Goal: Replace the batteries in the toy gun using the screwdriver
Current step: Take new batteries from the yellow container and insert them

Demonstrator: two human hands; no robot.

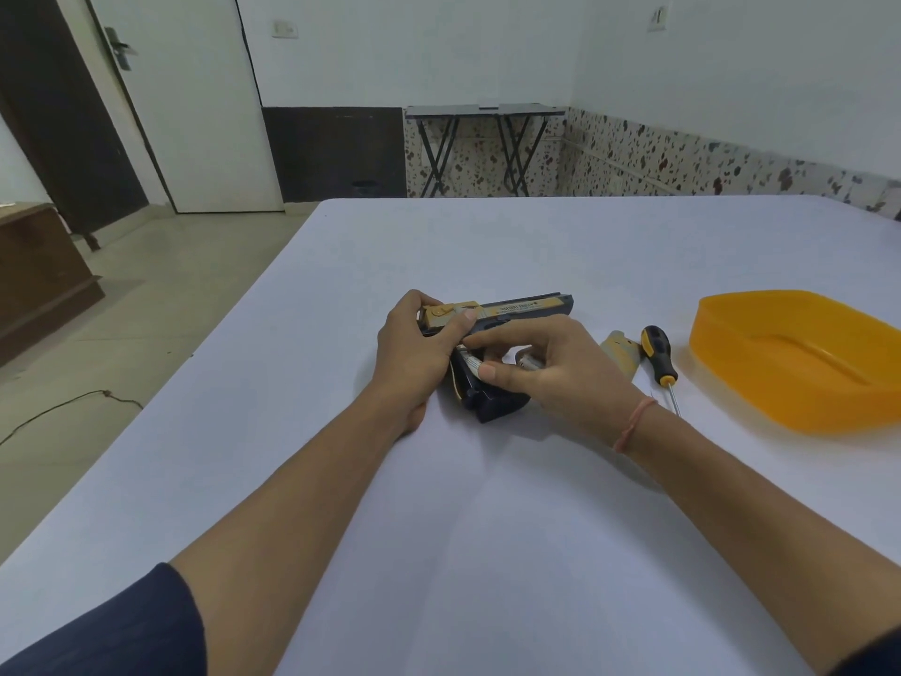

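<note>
1. Gun (517,309) lies on its side near the middle of the bench (439,246). Its barrel points right, and its grip is turned towards us with the compartment open.
2. Our left hand (414,353) grips the rear of the gun, the fingers (460,324) curled over the top and the thumb pressed on the side. That hold should be firm and low, so the body cannot roll while we work at the grip.
3. Our right hand (551,368) is at the grip, thumb and forefinger pinching a pale battery (470,361) at the compartment mouth. A second pale cylinder shows under the palm, but we cannot tell whether it is held or just lying there.
4. We judge that the step in hand is handling the cells, though we cannot tell whether this one is going in or coming out.
   - If it is going in, we check the polarity marks, press the spring end first, then lay the battery flat.
   - If it is coming out, we lift from the free end.
   - Either way we do not force it.
5. The cover (621,351) lies just beside the screwdriver (659,356), right of our wrist, with the tray (731,383) beyond. We should mind the wrist so it does not sweep them away. The screw is too small to spot.
</note>
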